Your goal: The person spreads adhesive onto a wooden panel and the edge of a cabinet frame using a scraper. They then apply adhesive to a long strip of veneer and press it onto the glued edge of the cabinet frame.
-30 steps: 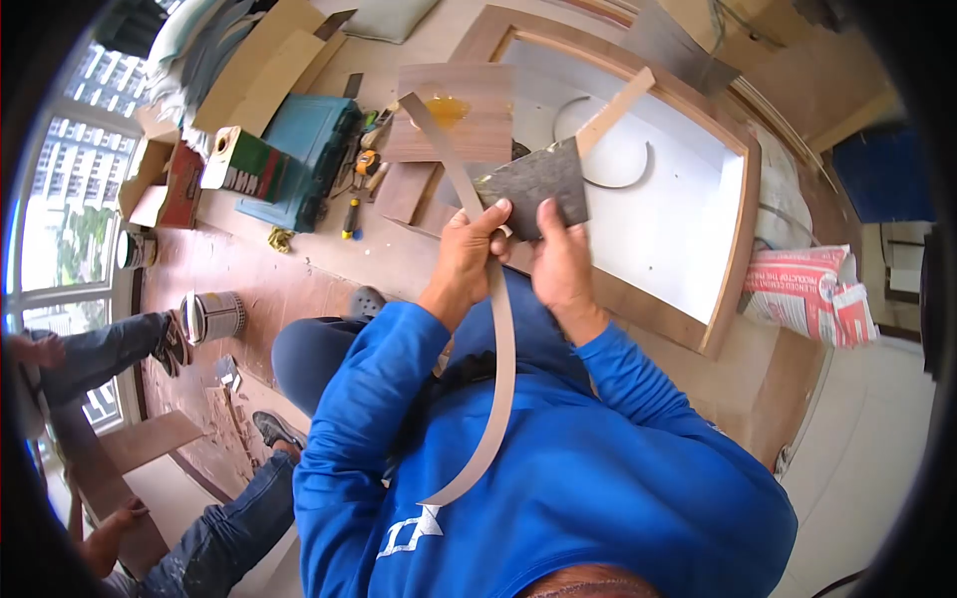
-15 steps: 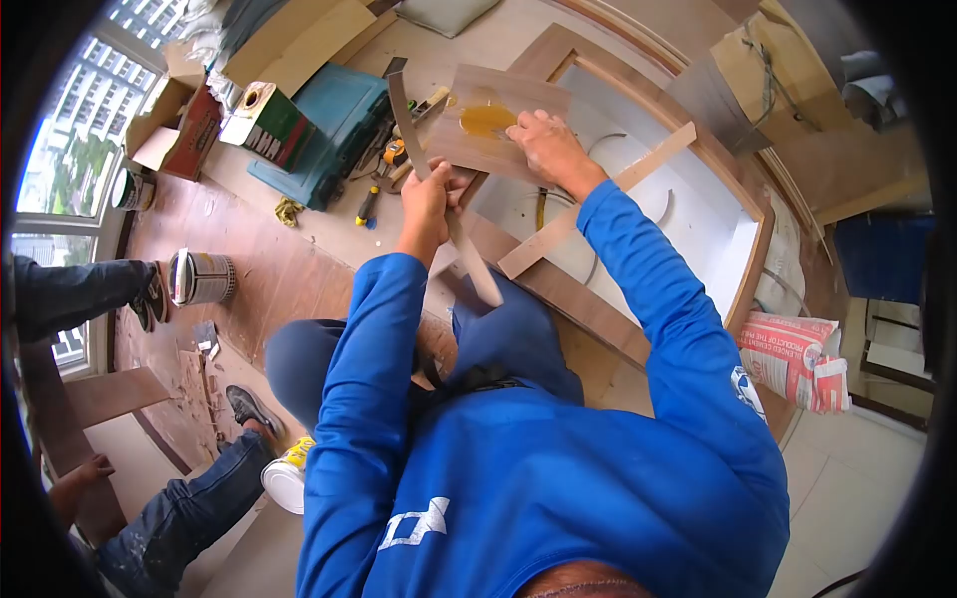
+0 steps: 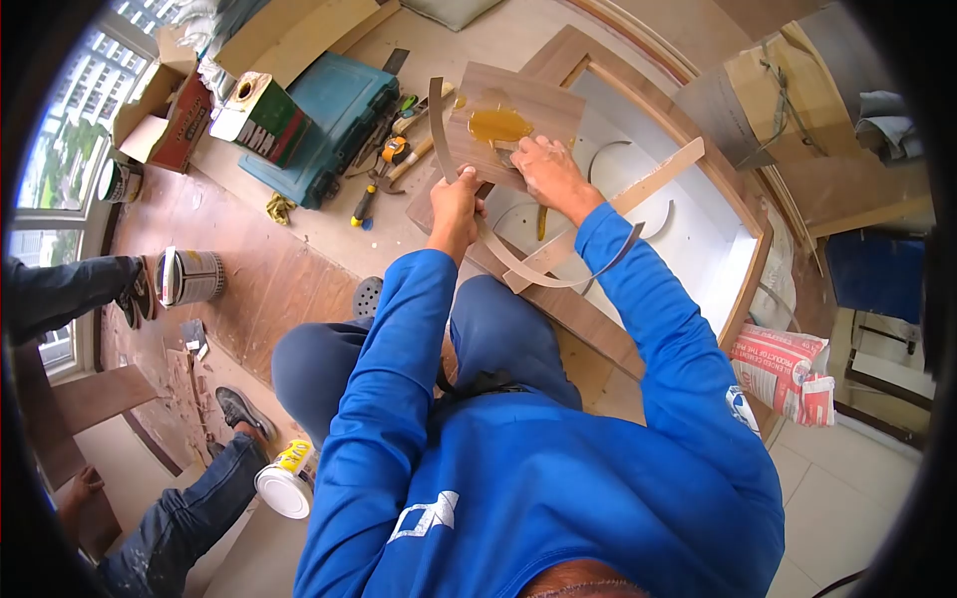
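Two bare hands are engaged in my remote view. The left hand (image 3: 457,211) is closed on a thin strip (image 3: 438,120), thumb uppermost, with no visible gap in the grip. I judge that this hold, partway along the strip, controls its springy curve and keeps the loose length off the glue (image 3: 500,124). One end stands upright beside the board (image 3: 551,98); the other loops down and across toward the right sleeve (image 3: 653,269), where I cannot confirm contact. The right hand (image 3: 551,174) is closed on a small scraper (image 3: 505,151), mostly hidden by the fingers, with its blade at the puddle's lower edge. The low angle probably suits lifting or spreading liquid. The board lies over a corner of the wooden frame (image 3: 598,334), which appears to give it firm support near both hands. A flat slat (image 3: 653,179) spans the frame beyond the right wrist.
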The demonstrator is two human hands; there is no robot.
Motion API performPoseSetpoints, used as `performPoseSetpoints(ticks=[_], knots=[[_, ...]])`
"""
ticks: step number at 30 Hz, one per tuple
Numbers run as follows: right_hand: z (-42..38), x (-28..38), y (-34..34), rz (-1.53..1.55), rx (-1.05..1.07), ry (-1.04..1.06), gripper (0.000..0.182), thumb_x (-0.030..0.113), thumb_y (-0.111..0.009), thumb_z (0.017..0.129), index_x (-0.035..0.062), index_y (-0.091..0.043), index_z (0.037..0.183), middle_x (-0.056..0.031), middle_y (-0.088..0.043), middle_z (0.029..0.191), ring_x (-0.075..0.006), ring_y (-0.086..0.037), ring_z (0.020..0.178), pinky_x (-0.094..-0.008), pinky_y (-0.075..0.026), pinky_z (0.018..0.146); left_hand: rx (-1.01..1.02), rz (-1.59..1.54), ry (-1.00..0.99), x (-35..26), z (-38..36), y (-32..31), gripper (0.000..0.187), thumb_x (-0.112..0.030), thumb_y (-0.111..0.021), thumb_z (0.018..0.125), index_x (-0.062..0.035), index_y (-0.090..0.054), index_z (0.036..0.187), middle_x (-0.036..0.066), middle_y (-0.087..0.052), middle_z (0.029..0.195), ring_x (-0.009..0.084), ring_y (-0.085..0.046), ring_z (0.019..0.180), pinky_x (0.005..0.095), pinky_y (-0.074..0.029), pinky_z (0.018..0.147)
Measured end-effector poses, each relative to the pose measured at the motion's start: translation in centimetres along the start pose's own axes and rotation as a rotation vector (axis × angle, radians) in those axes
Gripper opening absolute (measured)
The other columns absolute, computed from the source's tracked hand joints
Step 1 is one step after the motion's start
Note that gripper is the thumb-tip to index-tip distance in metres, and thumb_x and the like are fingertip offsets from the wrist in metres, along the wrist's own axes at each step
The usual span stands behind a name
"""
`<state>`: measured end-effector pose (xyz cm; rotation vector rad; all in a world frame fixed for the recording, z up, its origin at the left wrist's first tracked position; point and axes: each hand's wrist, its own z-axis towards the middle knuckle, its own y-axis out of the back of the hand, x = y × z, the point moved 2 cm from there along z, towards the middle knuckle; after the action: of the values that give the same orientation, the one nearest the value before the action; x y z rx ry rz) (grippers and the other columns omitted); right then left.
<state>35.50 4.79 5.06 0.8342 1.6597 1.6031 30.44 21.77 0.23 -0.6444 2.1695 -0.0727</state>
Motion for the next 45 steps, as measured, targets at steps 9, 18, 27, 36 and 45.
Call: performPoseSetpoints(ticks=[9, 18, 27, 36, 45], knots=[[-0.7, -4.8, 8.0, 0.692, -0.301, -0.168, 0.025, 0.011, -0.061, 0.094, 0.0046, -0.068, 0.117, -0.0075, -0.068, 0.115, -0.0317, -0.064, 0.106, -0.0398, -0.051, 0.094, -0.046, -0.065, 0.001, -1.1, -1.3, 0.6, 0.026, -0.032, -0.053, 0.101, -0.0123, -0.046, 0.116, 0.011, -0.057, 0.093, 0.0175, -0.051, 0.051, 0.0367, -0.045, 0.046], [-1.5, -7.0, 14.9, 1.102, -0.259, -0.194, 0.033, 0.018, -0.067, 0.097, -0.0056, -0.065, 0.120, -0.0051, -0.072, 0.106, -0.0123, -0.063, 0.094, -0.0289, -0.051, 0.087, 0.055, -0.091, -0.056, -1.7, -3.8, 0.6, 0.012, -0.022, -0.048, 0.098, -0.0106, -0.052, 0.102, 0.007, -0.056, 0.084, 0.0200, -0.057, 0.056, 0.0362, -0.048, 0.049], [-5.9, -7.5, 22.5, 0.704, -0.694, -0.009, 0.031, 0.022, -0.071, 0.096, 0.0017, -0.068, 0.119, -0.0054, -0.073, 0.107, -0.0130, -0.063, 0.097, -0.0294, -0.050, 0.089, 0.432, -0.056, 0.056, -2.6, -7.5, -0.5, 0.022, -0.014, -0.052, 0.101, 0.0001, -0.060, 0.116, 0.006, -0.060, 0.085, 0.0162, -0.063, 0.064, 0.0288, -0.052, 0.055], [-20.1, -11.0, 11.2, 0.848, -0.444, -0.557, 0.027, 0.017, -0.065, 0.095, -0.0020, -0.069, 0.114, -0.0131, -0.073, 0.105, -0.0205, -0.067, 0.097, -0.0314, -0.051, 0.088, 0.669, 0.624, 0.137, 5.4, -8.7, -5.4, 0.025, -0.009, -0.063, 0.094, 0.0030, -0.059, 0.115, 0.008, -0.063, 0.075, 0.0148, -0.064, 0.056, 0.0286, -0.050, 0.046], [-22.0, -8.8, 3.7, 0.536, -0.480, -0.562, 0.018, 0.013, -0.064, 0.093, 0.0025, -0.072, 0.106, -0.0138, -0.068, 0.097, -0.0346, -0.064, 0.092, -0.0404, -0.052, 0.082, 0.595, 0.906, -0.064, 8.1, -5.3, -9.3, 0.029, -0.006, -0.067, 0.080, 0.0006, -0.065, 0.108, 0.018, -0.071, 0.083, 0.0251, -0.072, 0.073, 0.0393, -0.056, 0.067]])
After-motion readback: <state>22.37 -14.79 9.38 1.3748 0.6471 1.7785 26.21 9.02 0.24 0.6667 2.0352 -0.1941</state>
